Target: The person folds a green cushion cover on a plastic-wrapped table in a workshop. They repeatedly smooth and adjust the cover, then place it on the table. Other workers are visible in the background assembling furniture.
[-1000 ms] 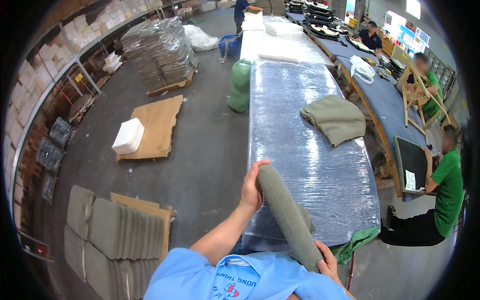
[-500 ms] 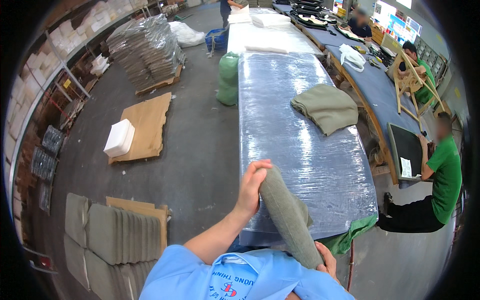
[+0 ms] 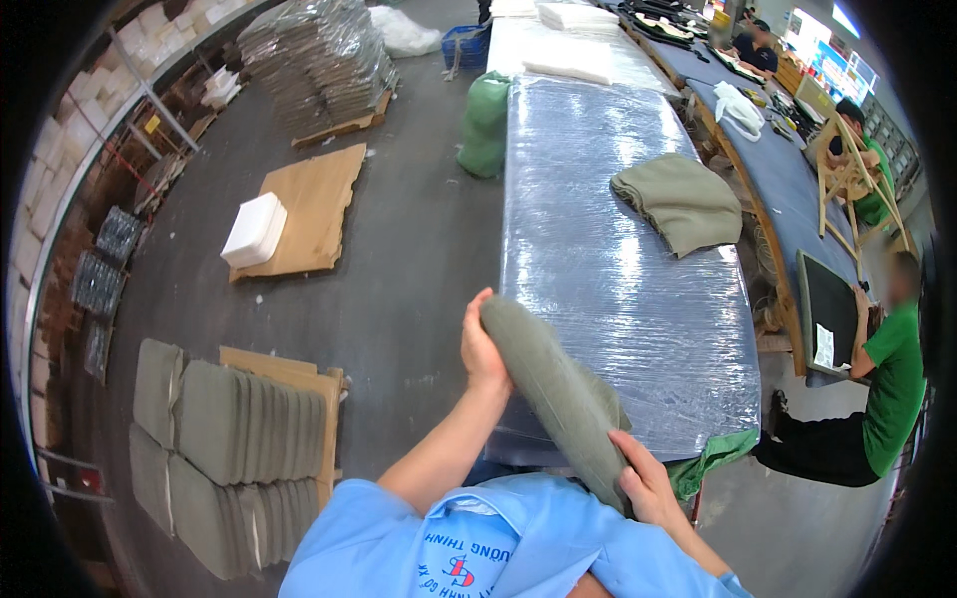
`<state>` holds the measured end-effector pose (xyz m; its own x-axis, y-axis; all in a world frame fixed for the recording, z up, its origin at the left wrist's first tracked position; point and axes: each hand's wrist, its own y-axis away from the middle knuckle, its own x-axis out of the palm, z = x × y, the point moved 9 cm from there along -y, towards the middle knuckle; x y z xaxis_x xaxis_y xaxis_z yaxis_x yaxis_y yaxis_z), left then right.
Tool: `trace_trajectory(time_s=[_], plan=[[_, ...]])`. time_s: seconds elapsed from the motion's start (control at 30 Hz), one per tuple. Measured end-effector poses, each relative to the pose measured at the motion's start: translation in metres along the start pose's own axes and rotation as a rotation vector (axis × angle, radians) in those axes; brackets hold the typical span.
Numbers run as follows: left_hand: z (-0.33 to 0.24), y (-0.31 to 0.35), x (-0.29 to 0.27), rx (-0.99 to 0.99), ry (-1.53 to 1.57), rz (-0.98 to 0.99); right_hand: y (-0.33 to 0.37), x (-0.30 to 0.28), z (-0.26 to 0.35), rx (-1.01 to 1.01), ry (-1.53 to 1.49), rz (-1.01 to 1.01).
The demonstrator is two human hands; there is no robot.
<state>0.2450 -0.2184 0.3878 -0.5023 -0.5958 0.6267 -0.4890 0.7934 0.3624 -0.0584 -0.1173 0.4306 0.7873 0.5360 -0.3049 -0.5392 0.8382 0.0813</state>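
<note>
Between my hands is a grey-green fabric cushion (image 3: pixel 553 394), tilted so that one long edge faces up. My left hand (image 3: pixel 482 344) grips its far end, with the palm on the left side. Nearer my body, my right hand (image 3: pixel 646 476) holds the right side of the lower end, thumb and fingers pressed against the cover. A loose flap of fabric shows along the cushion's right side. Beyond it lies the film-wrapped table (image 3: pixel 568 249), with a heap of folded olive cloth (image 3: pixel 683 204) on its right half.
Stacked cushions (image 3: pixel 234 424) stand on the floor at lower left. A cardboard sheet (image 3: pixel 317 214) bears white foam blocks (image 3: pixel 254 229). A green sack (image 3: pixel 484 128) leans by the table's left edge. At right, a person in green (image 3: pixel 892 369) sits beside a long workbench (image 3: pixel 763 194).
The cushion's far end has swung left with my left hand. My right hand has come up along the cushion, showing more of its fingers. The whole view has shifted slightly.
</note>
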Motion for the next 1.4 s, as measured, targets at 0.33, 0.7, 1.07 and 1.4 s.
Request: trace_trajectory(time_s=[0.33, 0.7, 1.07, 1.4], plan=[[0.049, 0.023, 0.025, -0.059, 0.053, 0.243, -0.230, 0.057, 0.010, -0.004, -0.347, 0.277], [0.080, -0.018, -0.007, 0.121, -0.003, 0.217, -0.260, 0.079, -0.037, 0.090, -0.404, 0.276], [0.114, -0.064, -0.034, 0.178, -0.391, 0.136, -0.277, 0.088, -0.148, 0.513, -0.460, 0.337], [-0.024, -0.131, 0.042, 0.359, -0.229, 0.302, -0.403, 0.066, 0.022, -0.008, -0.442, 0.314]])
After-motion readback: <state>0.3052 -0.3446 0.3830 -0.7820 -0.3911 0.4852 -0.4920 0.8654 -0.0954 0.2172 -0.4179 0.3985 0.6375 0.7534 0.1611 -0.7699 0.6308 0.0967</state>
